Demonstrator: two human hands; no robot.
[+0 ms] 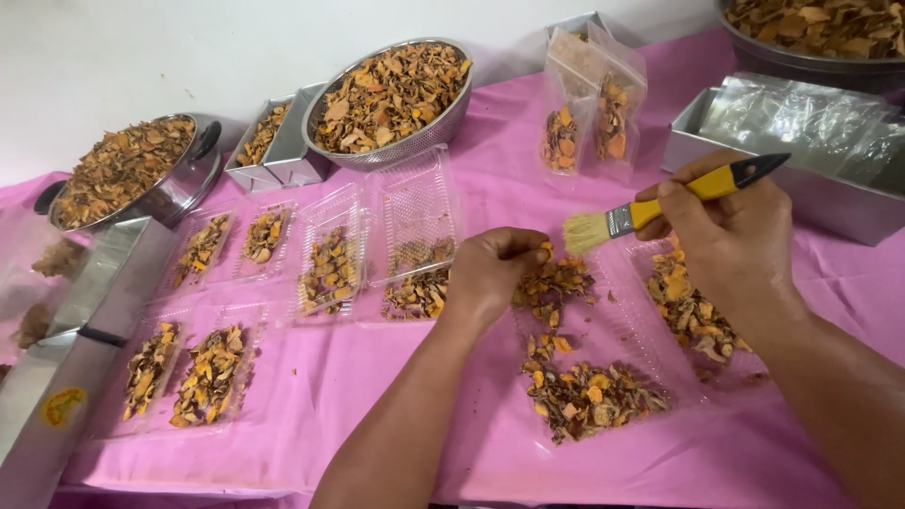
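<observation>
My left hand [492,270] is closed on a small bunch of dried orange-brown slices [554,279], held over an open clear plastic clamshell tray [617,325]. My right hand [731,231] grips a paintbrush [665,204] with a yellow and black handle. Its pale bristles point left and nearly touch the held slices. More dried slices [589,396] lie in the near half of the tray. Another heap [688,306] sits in the far half, under my right wrist.
Several clear trays with slices [330,269] lie on the pink cloth [377,377] to the left. A metal colander [391,99], a pot [127,170] and a big bowl [820,28] hold more slices. Filled clear pouches [589,118] stand behind, beside steel boxes [811,179].
</observation>
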